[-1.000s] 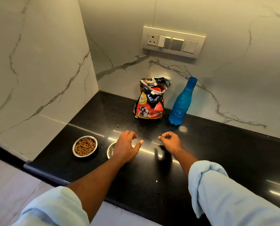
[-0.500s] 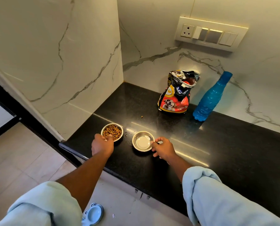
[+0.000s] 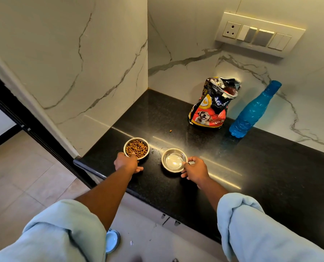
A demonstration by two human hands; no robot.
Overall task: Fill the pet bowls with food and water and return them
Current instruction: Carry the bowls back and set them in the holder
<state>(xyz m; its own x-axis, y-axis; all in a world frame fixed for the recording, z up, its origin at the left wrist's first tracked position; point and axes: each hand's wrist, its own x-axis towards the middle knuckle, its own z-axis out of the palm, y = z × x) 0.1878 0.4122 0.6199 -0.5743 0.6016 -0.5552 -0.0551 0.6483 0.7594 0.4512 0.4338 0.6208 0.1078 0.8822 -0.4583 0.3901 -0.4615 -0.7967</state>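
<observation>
Two small steel bowls sit near the front left corner of the black counter (image 3: 252, 167). The left bowl (image 3: 136, 148) is full of brown kibble; my left hand (image 3: 127, 163) grips its near rim. The right bowl (image 3: 174, 162) holds clear water; my right hand (image 3: 194, 170) grips its right rim with thumb and fingers. Both bowls look to be on or just above the counter. An open dog food bag (image 3: 213, 104) and a blue water bottle (image 3: 252, 112) stand at the back by the wall.
Marble walls close the counter's left and back sides. A switch panel (image 3: 259, 34) hangs on the back wall. One loose kibble piece (image 3: 170, 131) lies on the counter. On the tiled floor below, part of a pale blue bowl stand (image 3: 111, 240) shows.
A second ago both hands hovered above the counter by the bowls. They have since closed on the bowl rims, and my view has pulled back and left, showing the floor.
</observation>
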